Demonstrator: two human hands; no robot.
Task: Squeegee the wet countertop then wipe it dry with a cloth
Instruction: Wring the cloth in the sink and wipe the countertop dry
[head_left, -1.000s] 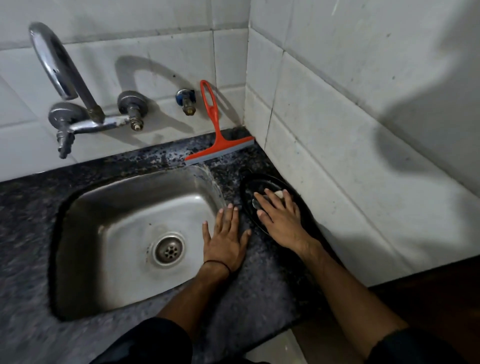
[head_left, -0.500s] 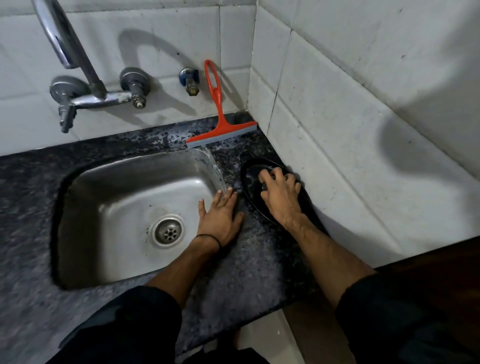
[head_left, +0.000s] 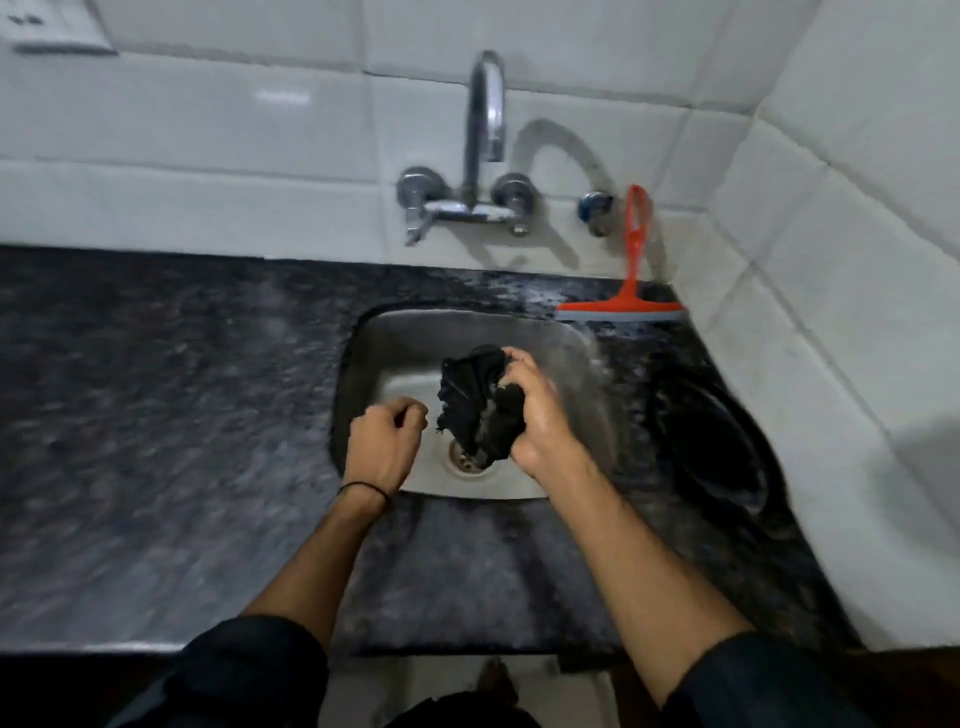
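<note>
My right hand (head_left: 535, 415) grips a bunched black cloth (head_left: 475, 400) and holds it over the steel sink (head_left: 571, 358), above the drain. Just left of the cloth, my left hand (head_left: 382, 441) hangs over the sink's left edge with its fingers curled shut and nothing in them. The red squeegee (head_left: 626, 291) leans against the back wall tiles, its blade resting on the dark speckled countertop (head_left: 156, 415) behind the sink's right corner. That patch of counter glistens with water.
A chrome tap (head_left: 483, 135) juts from the tiled back wall above the sink. A black oval dish (head_left: 722, 441) lies on the counter right of the sink, close to the tiled side wall (head_left: 831, 260). The counter's front edge runs along the bottom.
My right hand has lifted a black cloth from the dish and carried it left over the sink. My left hand left the counter and curled shut. The view has swung left.
</note>
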